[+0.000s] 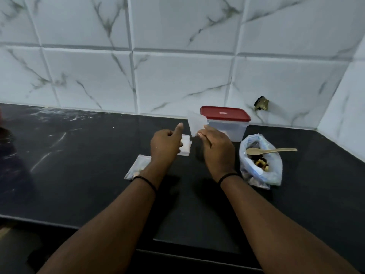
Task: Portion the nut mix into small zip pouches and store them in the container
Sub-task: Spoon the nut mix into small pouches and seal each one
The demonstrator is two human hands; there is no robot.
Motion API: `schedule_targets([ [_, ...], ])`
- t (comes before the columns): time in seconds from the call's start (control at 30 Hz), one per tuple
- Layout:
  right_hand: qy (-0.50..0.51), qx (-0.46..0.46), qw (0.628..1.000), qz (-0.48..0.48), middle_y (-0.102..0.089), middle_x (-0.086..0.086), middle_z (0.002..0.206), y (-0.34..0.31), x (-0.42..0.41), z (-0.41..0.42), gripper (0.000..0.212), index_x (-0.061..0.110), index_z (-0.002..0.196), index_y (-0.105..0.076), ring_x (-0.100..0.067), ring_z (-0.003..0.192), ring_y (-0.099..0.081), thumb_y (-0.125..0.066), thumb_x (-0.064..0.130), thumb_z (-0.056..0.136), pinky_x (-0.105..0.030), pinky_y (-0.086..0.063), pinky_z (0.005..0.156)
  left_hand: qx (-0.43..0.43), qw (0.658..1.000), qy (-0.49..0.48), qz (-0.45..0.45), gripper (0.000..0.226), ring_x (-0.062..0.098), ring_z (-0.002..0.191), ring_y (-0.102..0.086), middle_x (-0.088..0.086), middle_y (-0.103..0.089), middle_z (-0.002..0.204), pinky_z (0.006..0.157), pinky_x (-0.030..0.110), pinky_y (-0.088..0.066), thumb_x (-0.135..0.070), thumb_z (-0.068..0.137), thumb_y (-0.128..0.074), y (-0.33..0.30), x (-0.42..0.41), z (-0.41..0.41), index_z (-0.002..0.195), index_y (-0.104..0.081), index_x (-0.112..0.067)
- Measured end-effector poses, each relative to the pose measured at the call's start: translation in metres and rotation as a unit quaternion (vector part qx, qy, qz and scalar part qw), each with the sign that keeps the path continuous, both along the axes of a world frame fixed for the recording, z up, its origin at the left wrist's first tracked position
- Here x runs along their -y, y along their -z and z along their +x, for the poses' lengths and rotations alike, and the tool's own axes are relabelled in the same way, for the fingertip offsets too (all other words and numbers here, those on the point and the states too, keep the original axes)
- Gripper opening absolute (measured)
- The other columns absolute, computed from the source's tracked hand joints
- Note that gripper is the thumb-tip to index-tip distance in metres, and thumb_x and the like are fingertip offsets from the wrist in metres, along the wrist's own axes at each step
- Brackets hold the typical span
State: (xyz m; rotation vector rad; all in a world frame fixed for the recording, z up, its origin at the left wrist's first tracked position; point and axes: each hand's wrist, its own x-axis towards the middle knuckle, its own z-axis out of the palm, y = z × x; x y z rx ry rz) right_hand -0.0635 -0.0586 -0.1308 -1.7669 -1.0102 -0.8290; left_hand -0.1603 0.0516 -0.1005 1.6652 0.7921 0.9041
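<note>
My right hand (216, 149) pinches an empty clear zip pouch (195, 122) and holds it upright above the counter. My left hand (166, 144) hovers beside it with fingers curled and the thumb sticking up, holding nothing that I can see. Under that hand lies a small stack of empty pouches (185, 147). A filled pouch (138, 167) lies flat by my left wrist. The open plastic bag of nut mix (260, 163) stands to the right with a wooden spoon (270, 151) resting in it. Behind my hands stands the clear container (235, 131), closed by its red lid (225, 113).
The black stone counter (79, 165) runs to a marble-tiled wall at the back and right. Its front edge is near my elbows. A brass wall fitting (261, 103) sticks out behind the container. A dark red object (4, 133) is at the far left edge.
</note>
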Motion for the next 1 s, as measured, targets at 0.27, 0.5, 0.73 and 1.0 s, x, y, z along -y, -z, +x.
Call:
schedule_targets([
  [0.27, 0.002, 0.007, 0.997, -0.071, -0.074, -0.009, 0.106, 0.006, 0.017, 0.009, 0.017, 0.010, 0.100, -0.077, -0.027, 0.098, -0.069, -0.068, 0.007, 0.086, -0.035, -0.053, 0.089, 0.158, 0.975, 0.105, -0.116, 0.008, 0.028, 0.070, -0.069, 0.020, -0.073, 0.084, 0.060, 0.034, -0.059, -0.010, 0.092, -0.068, 0.009, 0.015, 0.047, 0.088, -0.072, -0.004],
  [0.5, -0.004, -0.241, 0.967, 0.077, -0.063, 0.005, 0.070, -0.010, 0.003, 0.020, 0.035, 0.016, 0.075, -0.063, -0.014, 0.069, -0.059, -0.056, 0.042, 0.098, -0.030, -0.047, 0.063, 0.124, 0.973, 0.080, 0.177, 0.007, 0.012, 0.079, -0.071, -0.004, -0.075, 0.084, 0.076, 0.030, -0.058, -0.012, 0.088, -0.073, 0.032, 0.018, 0.058, 0.092, -0.078, -0.015],
  [0.73, -0.022, -0.374, 0.915, 0.147, -0.064, -0.002, 0.057, -0.010, 0.001, 0.031, 0.024, 0.014, 0.060, -0.063, -0.028, 0.062, -0.065, -0.061, 0.027, 0.081, -0.050, -0.057, 0.060, 0.089, 0.956, 0.130, 0.248, 0.020, 0.004, 0.088, -0.069, -0.006, -0.074, 0.096, 0.079, 0.024, -0.057, -0.014, 0.083, -0.074, 0.034, 0.022, 0.061, 0.103, -0.076, -0.012],
  [1.0, -0.048, -0.262, 0.964, 0.020, -0.075, 0.006, 0.079, -0.009, 0.010, 0.021, 0.014, 0.018, 0.088, -0.079, -0.007, 0.073, -0.068, -0.073, 0.030, 0.089, -0.034, -0.058, 0.072, 0.147, 0.977, 0.104, 0.110, 0.012, 0.022, 0.072, -0.071, 0.005, -0.073, 0.080, 0.059, 0.034, -0.056, -0.025, 0.090, -0.073, 0.032, 0.016, 0.057, 0.093, -0.071, -0.013],
])
